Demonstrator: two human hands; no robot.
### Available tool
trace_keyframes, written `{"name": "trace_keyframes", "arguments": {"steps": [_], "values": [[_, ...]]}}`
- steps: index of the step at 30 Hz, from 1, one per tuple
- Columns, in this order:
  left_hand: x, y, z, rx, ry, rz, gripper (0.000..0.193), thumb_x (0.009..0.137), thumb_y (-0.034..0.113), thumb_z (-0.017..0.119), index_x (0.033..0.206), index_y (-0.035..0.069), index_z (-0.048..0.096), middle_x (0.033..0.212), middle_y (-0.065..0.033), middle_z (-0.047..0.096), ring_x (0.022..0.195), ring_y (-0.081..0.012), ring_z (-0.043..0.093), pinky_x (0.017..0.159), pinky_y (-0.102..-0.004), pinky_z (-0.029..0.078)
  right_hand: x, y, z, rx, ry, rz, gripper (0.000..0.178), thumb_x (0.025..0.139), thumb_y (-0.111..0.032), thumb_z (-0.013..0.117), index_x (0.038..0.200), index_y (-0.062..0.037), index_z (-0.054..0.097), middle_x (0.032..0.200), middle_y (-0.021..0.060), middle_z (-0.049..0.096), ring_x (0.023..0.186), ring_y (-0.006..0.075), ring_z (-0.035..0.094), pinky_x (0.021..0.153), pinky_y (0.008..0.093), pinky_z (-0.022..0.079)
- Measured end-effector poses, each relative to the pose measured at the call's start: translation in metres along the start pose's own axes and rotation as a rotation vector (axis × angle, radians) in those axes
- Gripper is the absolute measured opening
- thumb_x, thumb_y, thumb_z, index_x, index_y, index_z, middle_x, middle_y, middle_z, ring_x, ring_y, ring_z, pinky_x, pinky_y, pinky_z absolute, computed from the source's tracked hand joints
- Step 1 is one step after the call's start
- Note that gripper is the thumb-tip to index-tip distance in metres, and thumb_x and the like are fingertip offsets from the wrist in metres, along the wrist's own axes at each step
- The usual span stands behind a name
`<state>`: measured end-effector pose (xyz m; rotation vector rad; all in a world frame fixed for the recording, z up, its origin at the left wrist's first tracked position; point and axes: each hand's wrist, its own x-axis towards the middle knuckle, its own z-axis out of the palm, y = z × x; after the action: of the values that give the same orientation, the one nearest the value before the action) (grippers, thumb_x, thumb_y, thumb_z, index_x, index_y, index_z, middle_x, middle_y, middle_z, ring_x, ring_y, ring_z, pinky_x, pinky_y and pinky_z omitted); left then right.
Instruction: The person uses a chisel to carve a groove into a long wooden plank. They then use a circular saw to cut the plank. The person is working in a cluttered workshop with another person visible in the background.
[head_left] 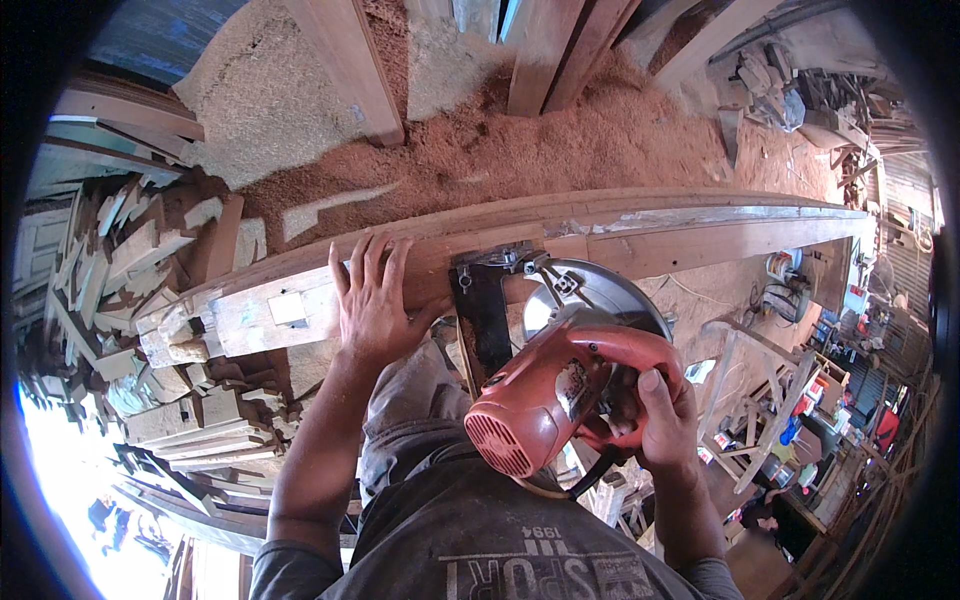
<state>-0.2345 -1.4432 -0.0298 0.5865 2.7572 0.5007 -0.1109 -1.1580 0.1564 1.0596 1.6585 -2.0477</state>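
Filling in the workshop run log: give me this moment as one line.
left hand: flat on long plank | right hand: gripping red circular saw | saw: on plank | floor: sawdust

One long wooden beam [560, 235] lies across the view. One red circular saw [560, 385] sits on it. Two hands show: the left hand [375, 300] and the right hand [665, 415]. One heap of offcuts [150, 300] is too jumbled to count

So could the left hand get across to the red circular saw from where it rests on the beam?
Probably yes: the left hand lies flat on the wooden beam, right beside the circular saw, with nothing between them. The right hand already grips the handle.
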Motion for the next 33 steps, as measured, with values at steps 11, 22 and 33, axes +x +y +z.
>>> {"name": "trace_keyframes", "arguments": {"steps": [11,22,33], "values": [[0.001,-0.001,0.0,0.001,0.006,0.009,0.096,0.08,0.069,0.071,0.149,0.008,0.044,0.151,-0.0179,0.042,0.15,-0.0354,0.028,0.124,-0.0652,0.002,0.0,0.007,-0.008,-0.075,0.042,-0.011,0.051,0.102,-0.042,0.064,0.127,0.0017,0.061,0.089,0.0044,0.067,0.065,0.0084,0.06,0.055,0.0234,0.048],[0.001,-0.001,0.0,0.008,-0.025,-0.015,0.101,0.076,0.069,0.075,0.15,0.009,0.041,0.155,-0.017,0.039,0.152,-0.0348,0.025,0.125,-0.0634,0.003,0.0,0.008,-0.005,-0.134,0.133,-0.039,0.036,0.103,-0.038,0.063,0.111,-0.0024,0.06,0.074,0.0021,0.06,0.054,0.0084,0.053,0.048,0.0238,0.043],[0.002,0.0,0.0,-0.005,-0.012,-0.018,0.098,0.078,0.07,0.072,0.15,0.01,0.042,0.153,-0.0162,0.041,0.151,-0.0346,0.027,0.124,-0.0644,0.002,0.007,-0.006,0.013,-0.051,0.092,-0.061,0.035,0.104,-0.037,0.061,0.11,-0.0027,0.06,0.074,0.002,0.058,0.054,0.009,0.052,0.048,0.024,0.042]]}}
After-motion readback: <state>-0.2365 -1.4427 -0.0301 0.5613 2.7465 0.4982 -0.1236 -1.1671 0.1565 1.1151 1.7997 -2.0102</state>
